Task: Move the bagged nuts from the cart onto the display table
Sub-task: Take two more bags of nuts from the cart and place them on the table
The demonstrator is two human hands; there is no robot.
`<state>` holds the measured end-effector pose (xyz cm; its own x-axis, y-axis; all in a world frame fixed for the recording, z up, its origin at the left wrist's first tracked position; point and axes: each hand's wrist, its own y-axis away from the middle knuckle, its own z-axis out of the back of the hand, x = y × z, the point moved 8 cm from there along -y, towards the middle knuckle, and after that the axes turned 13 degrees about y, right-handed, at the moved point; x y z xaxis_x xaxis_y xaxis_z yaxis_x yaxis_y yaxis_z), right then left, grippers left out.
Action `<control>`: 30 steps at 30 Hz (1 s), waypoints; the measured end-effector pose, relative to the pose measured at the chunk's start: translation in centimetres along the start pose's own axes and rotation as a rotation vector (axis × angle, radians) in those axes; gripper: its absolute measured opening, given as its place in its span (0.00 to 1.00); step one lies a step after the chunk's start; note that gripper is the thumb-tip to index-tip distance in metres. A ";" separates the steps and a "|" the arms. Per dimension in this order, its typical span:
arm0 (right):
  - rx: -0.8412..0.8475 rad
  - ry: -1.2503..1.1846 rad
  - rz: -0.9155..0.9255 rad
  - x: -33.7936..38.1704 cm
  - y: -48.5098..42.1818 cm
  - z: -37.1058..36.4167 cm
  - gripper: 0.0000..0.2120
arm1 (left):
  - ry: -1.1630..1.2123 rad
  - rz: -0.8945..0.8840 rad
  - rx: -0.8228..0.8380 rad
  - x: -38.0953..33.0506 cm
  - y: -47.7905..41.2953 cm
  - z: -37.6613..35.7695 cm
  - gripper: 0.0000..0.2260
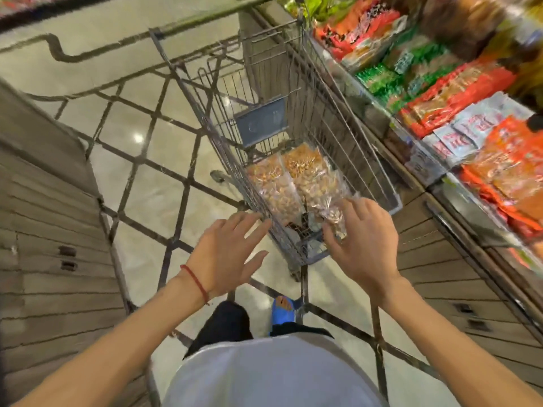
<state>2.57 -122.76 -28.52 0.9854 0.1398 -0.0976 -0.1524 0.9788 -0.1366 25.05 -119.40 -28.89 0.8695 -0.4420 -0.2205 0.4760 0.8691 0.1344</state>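
Reaching into the wire cart, the right hand has its fingers and thumb curled round the near bag of nuts, at the end of the basket closest to the person. The left hand is spread wide and holds nothing, its fingertips at the cart's rim on the side away from the worktop.

Two larger bags of nuts lie flat in the basket just beyond the right hand, side by side and touching. Their long axes run away from the hands along the cart's length. The near bag is crumpled under the fingers, so its axis cannot be read.

The worktop stands on the outer side of the right hand, close against the cart, and is already crowded with snack packets.

Risks, as judged:
- The grip appears to take loose film rather than the bag's body, so the bag may slip or tear on lifting.
- Film may snag on the wire basket on the way out.
- Setting down on the crowded worktop may push stacked packets over its edge.
- With the left hand not holding the cart, it may roll.
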 end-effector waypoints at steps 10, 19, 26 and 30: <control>0.060 0.032 -0.346 1.0 -6.5 -2.3 0.25 | 0.040 -0.402 0.109 7.1 -16.3 1.0 0.25; 0.118 0.039 -0.853 4.2 -5.5 -2.0 0.25 | -0.056 -0.775 0.277 8.3 -25.6 2.3 0.25; 0.133 0.070 -0.988 2.8 -4.0 -4.1 0.26 | -0.120 -0.830 0.329 4.6 -30.5 0.5 0.25; 0.165 0.052 -0.961 0.8 -3.6 -6.8 0.24 | -0.160 -0.823 0.371 2.9 -32.0 -1.9 0.25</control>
<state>3.38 -127.15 -34.81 0.6788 -0.7318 -0.0607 0.7308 0.6813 -0.0419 12.09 -148.03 -35.63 0.2323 -0.9396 -0.2513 0.9411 0.1518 0.3023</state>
